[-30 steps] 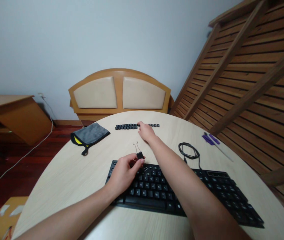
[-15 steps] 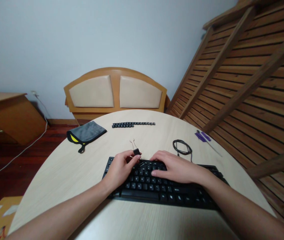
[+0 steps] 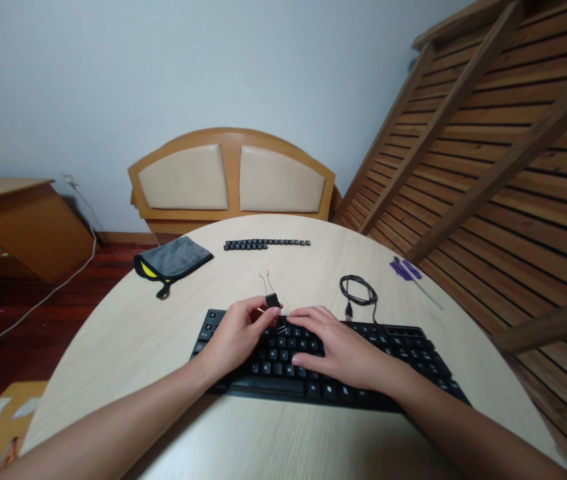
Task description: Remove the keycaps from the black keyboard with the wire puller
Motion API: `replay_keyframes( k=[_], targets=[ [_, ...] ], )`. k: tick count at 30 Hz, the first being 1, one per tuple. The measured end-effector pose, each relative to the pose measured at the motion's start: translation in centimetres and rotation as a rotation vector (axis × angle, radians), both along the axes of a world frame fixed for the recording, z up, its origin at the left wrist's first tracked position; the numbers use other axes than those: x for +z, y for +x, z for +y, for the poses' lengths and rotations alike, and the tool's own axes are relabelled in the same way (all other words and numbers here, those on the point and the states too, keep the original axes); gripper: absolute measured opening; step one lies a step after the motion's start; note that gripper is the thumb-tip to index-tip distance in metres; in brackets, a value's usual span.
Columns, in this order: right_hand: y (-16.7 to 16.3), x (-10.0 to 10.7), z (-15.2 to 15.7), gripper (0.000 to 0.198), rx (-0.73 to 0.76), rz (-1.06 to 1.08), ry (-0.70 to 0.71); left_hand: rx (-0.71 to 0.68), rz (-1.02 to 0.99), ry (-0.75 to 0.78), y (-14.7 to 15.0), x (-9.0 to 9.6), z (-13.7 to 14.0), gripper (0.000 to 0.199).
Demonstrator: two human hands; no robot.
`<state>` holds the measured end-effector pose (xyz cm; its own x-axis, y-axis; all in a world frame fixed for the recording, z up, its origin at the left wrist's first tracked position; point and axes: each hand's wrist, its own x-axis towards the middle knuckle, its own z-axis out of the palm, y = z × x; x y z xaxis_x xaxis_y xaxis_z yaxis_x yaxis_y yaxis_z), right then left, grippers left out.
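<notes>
A black keyboard (image 3: pixel 268 387) lies at a slight slant near the front of the round table, with bare gaps among its upper keys. My left hand (image 3: pixel 233 337) pinches a keycap puller (image 3: pixel 272 301) between thumb and fingers over the upper rows. The puller's black body is in the grip, and two thin bent wires point up and away from the keyboard. My right hand (image 3: pixel 333 347) rests on the middle of the keyboard, fingers stretched and thumb apart, holding nothing. Loose black keycaps (image 3: pixel 263 244) stand in rows farther back.
A coiled black cable (image 3: pixel 358 291) with a USB plug (image 3: pixel 348 311) lies behind the keyboard. At the left is a grey cloth (image 3: pixel 176 257) with black edging and yellow lining. A purple-headed brush or tool (image 3: pixel 406 269) lies at the right edge. Beyond stands a wooden headboard (image 3: pixel 233 173).
The keyboard has shifted left and turned slightly, with my right hand on it. Its cable coil moved left too, and the USB plug now shows. The left hand still pinches the puller.
</notes>
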<state>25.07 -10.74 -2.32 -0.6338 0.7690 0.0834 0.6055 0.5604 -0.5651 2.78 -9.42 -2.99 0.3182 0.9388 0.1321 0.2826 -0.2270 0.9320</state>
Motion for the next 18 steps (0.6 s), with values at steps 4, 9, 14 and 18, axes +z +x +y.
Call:
replay_keyframes(
  k=[4,9,14,18],
  targets=[
    [-0.32,-0.02,-0.33,0.046,-0.005,0.026,0.021,-0.011,0.008,0.008,0.12,-0.08,0.01,0.026],
    [-0.60,-0.27,-0.50,0.044,0.001,0.068,0.030,-0.028,0.021,0.000,0.13,0.06,0.02,0.028],
    [-0.75,-0.50,-0.54,0.044,-0.002,0.068,0.048,-0.075,0.045,-0.016,0.14,0.69,-0.04,0.025],
    [-0.87,-0.50,-0.66,0.041,-0.015,0.060,0.066,-0.103,0.121,0.043,0.12,0.89,-0.18,0.025]
  ],
)
